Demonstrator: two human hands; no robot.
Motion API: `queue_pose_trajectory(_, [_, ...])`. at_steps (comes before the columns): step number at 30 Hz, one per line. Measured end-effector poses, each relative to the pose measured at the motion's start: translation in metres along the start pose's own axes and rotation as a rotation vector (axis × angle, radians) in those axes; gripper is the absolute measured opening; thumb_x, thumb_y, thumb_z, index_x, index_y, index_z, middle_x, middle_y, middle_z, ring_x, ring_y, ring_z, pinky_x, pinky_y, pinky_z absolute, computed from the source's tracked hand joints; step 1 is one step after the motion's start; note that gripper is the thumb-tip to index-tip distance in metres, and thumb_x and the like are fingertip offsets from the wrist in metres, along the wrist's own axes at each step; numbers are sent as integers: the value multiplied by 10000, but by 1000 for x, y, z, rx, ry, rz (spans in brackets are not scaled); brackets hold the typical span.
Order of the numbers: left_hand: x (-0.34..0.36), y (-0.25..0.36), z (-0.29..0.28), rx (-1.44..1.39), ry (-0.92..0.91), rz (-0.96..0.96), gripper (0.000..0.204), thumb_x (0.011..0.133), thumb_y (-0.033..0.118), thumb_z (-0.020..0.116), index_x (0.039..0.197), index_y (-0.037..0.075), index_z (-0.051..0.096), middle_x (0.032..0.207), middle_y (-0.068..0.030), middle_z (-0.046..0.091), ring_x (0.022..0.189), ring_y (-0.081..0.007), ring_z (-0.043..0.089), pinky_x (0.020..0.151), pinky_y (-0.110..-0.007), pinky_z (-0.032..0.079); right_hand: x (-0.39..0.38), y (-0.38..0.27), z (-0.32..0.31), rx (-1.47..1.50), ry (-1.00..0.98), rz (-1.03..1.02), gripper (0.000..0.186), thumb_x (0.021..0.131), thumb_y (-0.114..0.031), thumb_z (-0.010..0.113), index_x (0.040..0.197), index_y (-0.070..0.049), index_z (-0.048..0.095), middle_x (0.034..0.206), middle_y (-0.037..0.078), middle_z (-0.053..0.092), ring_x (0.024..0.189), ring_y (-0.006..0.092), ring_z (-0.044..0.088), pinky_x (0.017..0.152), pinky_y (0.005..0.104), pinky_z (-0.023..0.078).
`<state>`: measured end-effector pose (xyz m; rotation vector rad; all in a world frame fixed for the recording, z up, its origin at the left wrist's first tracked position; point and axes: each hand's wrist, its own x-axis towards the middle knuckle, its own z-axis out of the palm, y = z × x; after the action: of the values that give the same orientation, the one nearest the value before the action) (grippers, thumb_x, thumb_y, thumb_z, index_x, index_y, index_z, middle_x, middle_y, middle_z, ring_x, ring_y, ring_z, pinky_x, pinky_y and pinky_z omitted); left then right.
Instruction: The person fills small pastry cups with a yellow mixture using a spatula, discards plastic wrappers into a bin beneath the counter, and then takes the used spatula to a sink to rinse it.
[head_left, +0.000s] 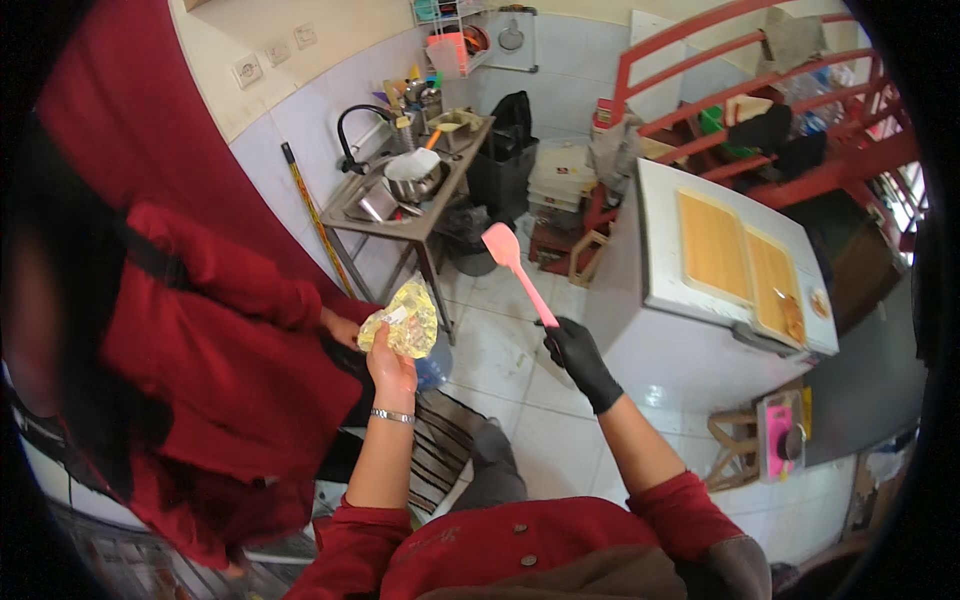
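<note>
My right hand (583, 366), in a black glove, is closed around the handle of a pink spatula (530, 287). The spatula's broad blade points up and away to the left. My bare left hand (392, 372), with a metal band at the wrist, grips a crumpled gold foil wrapper (415, 318) between thumb and fingers. What the foil contains, if anything, I cannot make out. A co-worker's hand (342, 328), coming from a red sleeve at the left, reaches the wrapper's left edge; whether it grips the foil is unclear.
A metal sink (370, 215) holding pots and utensils stands beyond my left hand. At right is a white chest freezer (660, 300) with wooden boards (715, 245) on top. A black bin (503, 175) and red stair railing (690, 85) are farther back. A striped mat (440, 440) lies below.
</note>
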<state>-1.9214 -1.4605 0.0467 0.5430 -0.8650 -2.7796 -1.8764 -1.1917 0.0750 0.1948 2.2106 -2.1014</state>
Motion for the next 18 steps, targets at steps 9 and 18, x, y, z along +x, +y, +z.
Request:
queue_pose_trajectory(9, [146,10,35,46,146,17,338,876,112,441,1182,-28,400,1193,-139,495,1085,-257,509,920,-380,437,287,-26,91,-348,-180,-263,233,819,-236,486,871,-15,535,601,16,472,558,114,462,510,284,378])
queue_pose_trajectory(18, [297,-9,226,215,-247,-147,342,877,148,468,1168,-25,419,1166,-127,521,1079,-239,511,941,-356,399,514,-22,132,-146,-410,-656,325,806,-210,452,1045,1,514,1030,252,555,955,361,540,821,414,424])
